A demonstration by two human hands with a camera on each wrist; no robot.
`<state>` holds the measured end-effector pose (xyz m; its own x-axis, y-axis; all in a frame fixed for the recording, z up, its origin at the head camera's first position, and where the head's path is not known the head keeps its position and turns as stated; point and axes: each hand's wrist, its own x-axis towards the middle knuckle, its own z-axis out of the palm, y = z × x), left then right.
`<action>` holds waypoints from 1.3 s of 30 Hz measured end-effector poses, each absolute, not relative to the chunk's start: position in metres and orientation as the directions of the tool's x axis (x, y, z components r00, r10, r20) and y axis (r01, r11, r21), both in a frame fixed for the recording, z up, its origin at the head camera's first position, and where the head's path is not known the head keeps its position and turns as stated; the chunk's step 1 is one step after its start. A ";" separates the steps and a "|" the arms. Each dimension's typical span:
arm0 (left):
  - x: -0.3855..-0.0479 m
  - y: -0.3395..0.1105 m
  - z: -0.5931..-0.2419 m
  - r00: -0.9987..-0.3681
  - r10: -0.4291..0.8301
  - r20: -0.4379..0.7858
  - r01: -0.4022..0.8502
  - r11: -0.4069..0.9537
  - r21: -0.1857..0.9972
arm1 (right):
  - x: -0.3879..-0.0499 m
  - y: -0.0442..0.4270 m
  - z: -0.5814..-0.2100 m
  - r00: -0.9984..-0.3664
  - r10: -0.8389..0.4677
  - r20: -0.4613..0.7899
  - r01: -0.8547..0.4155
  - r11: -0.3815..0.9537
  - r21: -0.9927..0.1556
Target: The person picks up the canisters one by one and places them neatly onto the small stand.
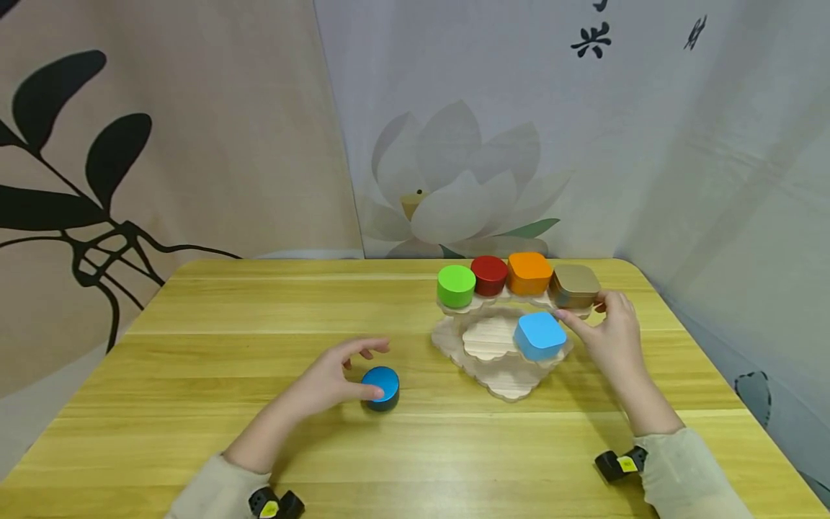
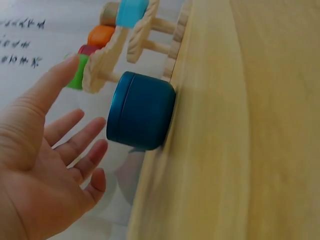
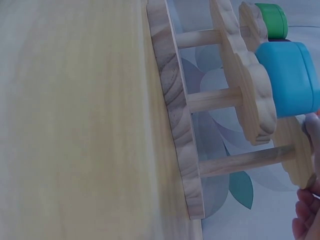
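Note:
A round dark blue tin stands on the table beside my left hand. In the head view the left thumb overlaps its top; the left wrist view shows the fingers spread and apart from the tin. My right hand holds the square gold tin low down, thumb and fingers to either side of it, at the right end of the stand's top tier. The right wrist view hides that tin. A square light blue tin sits on the middle tier of the scalloped wooden stand.
Along the top tier stand a green tin, a red tin and an orange tin. Round dowels join the tiers. A printed curtain hangs behind the wooden table.

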<state>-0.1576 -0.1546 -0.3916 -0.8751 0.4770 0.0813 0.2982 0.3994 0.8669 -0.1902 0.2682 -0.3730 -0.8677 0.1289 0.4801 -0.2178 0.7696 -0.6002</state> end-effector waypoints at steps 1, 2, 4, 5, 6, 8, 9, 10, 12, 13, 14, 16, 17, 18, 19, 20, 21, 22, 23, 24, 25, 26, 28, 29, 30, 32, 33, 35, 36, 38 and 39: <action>-0.158 -0.157 -0.393 -0.874 0.480 0.078 0.298 0.401 0.866 | -0.190 0.268 -0.373 -0.868 0.128 0.480 -0.218 0.771 -0.599; -0.158 -0.159 -0.395 -0.872 0.484 0.074 0.298 0.404 0.865 | -0.190 0.268 -0.373 -0.868 0.129 0.479 -0.217 0.771 -0.599; -0.159 -0.162 -0.397 -0.868 0.493 0.064 0.295 0.407 0.864 | -0.190 0.268 -0.372 -0.868 0.128 0.479 -0.216 0.771 -0.598; -0.159 -0.164 -0.399 -0.865 0.498 0.060 0.295 0.409 0.864 | -0.190 0.268 -0.372 -0.868 0.128 0.479 -0.216 0.771 -0.599; -0.159 -0.165 -0.400 -0.863 0.502 0.054 0.293 0.410 0.864 | -0.189 0.267 -0.372 -0.868 0.129 0.479 -0.216 0.771 -0.599; -0.160 -0.167 -0.403 -0.858 0.511 0.048 0.291 0.409 0.865 | -0.189 0.267 -0.371 -0.868 0.130 0.479 -0.216 0.770 -0.600; -0.161 -0.168 -0.404 -0.856 0.516 0.046 0.291 0.406 0.867 | -0.189 0.267 -0.371 -0.868 0.129 0.480 -0.217 0.771 -0.599; -0.161 -0.169 -0.406 -0.852 0.522 0.046 0.292 0.401 0.868 | -0.189 0.267 -0.371 -0.868 0.128 0.480 -0.217 0.771 -0.599; -0.163 -0.171 -0.408 -0.844 0.534 0.047 0.296 0.392 0.871 | -0.190 0.267 -0.371 -0.868 0.128 0.481 -0.219 0.769 -0.600; -0.163 -0.172 -0.410 -0.841 0.539 0.045 0.295 0.387 0.874 | -0.190 0.267 -0.371 -0.868 0.127 0.481 -0.220 0.769 -0.600; -0.164 -0.173 -0.411 -0.837 0.545 0.043 0.294 0.383 0.876 | -0.190 0.267 -0.371 -0.868 0.125 0.481 -0.221 0.769 -0.599; -0.165 -0.174 -0.413 -0.831 0.555 0.036 0.291 0.380 0.878 | -0.191 0.267 -0.372 -0.866 0.125 0.484 -0.224 0.768 -0.600; -0.165 -0.175 -0.414 -0.830 0.557 0.031 0.288 0.381 0.878 | -0.192 0.268 -0.372 -0.865 0.125 0.485 -0.225 0.768 -0.600; -0.165 -0.175 -0.414 -0.829 0.558 0.026 0.286 0.384 0.878 | -0.192 0.268 -0.372 -0.864 0.126 0.487 -0.226 0.768 -0.600; -0.165 -0.175 -0.415 -0.829 0.560 0.021 0.282 0.384 0.879 | -0.192 0.268 -0.373 -0.863 0.126 0.489 -0.227 0.768 -0.599; -0.165 -0.175 -0.415 -0.826 0.563 0.021 0.286 0.387 0.876 | -0.193 0.268 -0.374 -0.862 0.127 0.491 -0.228 0.768 -0.599; -0.165 -0.175 -0.416 -0.826 0.563 0.020 0.287 0.390 0.875 | -0.193 0.269 -0.374 -0.861 0.128 0.492 -0.229 0.767 -0.599; -0.165 -0.175 -0.416 -0.825 0.564 0.021 0.290 0.392 0.873 | -0.193 0.269 -0.374 -0.860 0.128 0.494 -0.230 0.767 -0.598; -0.165 -0.175 -0.416 -0.825 0.565 0.021 0.292 0.395 0.871 | -0.193 0.269 -0.374 -0.860 0.127 0.494 -0.230 0.768 -0.598; -0.164 -0.175 -0.416 -0.825 0.565 0.020 0.294 0.397 0.869 | -0.193 0.269 -0.374 -0.860 0.127 0.494 -0.230 0.768 -0.598; -0.164 -0.175 -0.417 -0.824 0.566 0.021 0.295 0.397 0.869 | -0.193 0.269 -0.374 -0.860 0.128 0.494 -0.230 0.767 -0.599; -0.164 -0.175 -0.417 -0.822 0.569 0.024 0.301 0.398 0.866 | -0.193 0.269 -0.374 -0.860 0.128 0.493 -0.230 0.767 -0.599; -0.164 -0.175 -0.418 -0.823 0.567 0.019 0.297 0.402 0.866 | -0.193 0.269 -0.374 -0.862 0.130 0.491 -0.227 0.767 -0.600; -0.165 -0.175 -0.419 -0.825 0.565 0.015 0.294 0.406 0.865 | -0.192 0.269 -0.374 -0.862 0.130 0.489 -0.225 0.767 -0.601; -0.164 -0.175 -0.419 -0.825 0.566 0.015 0.294 0.406 0.865 | -0.192 0.269 -0.374 -0.863 0.131 0.488 -0.224 0.767 -0.602; -0.164 -0.174 -0.420 -0.825 0.564 0.014 0.295 0.410 0.863 | -0.192 0.269 -0.374 -0.864 0.132 0.486 -0.222 0.767 -0.603; -0.164 -0.174 -0.421 -0.828 0.561 0.008 0.288 0.413 0.864 | -0.192 0.269 -0.374 -0.864 0.132 0.485 -0.221 0.767 -0.603; -0.164 -0.173 -0.421 -0.829 0.560 0.007 0.285 0.412 0.865 | -0.191 0.269 -0.374 -0.866 0.132 0.483 -0.220 0.766 -0.603; -0.164 -0.173 -0.421 -0.830 0.558 0.003 0.281 0.413 0.866 | -0.191 0.269 -0.374 -0.866 0.132 0.482 -0.219 0.767 -0.604; -0.164 -0.173 -0.422 -0.833 0.553 -0.005 0.271 0.416 0.868 | -0.191 0.268 -0.374 -0.867 0.133 0.480 -0.217 0.767 -0.604; -0.164 -0.173 -0.422 -0.834 0.551 -0.009 0.266 0.417 0.869 | -0.191 0.268 -0.374 -0.867 0.133 0.480 -0.217 0.767 -0.604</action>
<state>-0.1635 -0.1729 -0.4216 -0.8344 0.5511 -0.0092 0.2657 0.4169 0.8693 -0.1907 0.2683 -0.3737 -0.8669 0.1327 0.4805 -0.2175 0.7666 -0.6041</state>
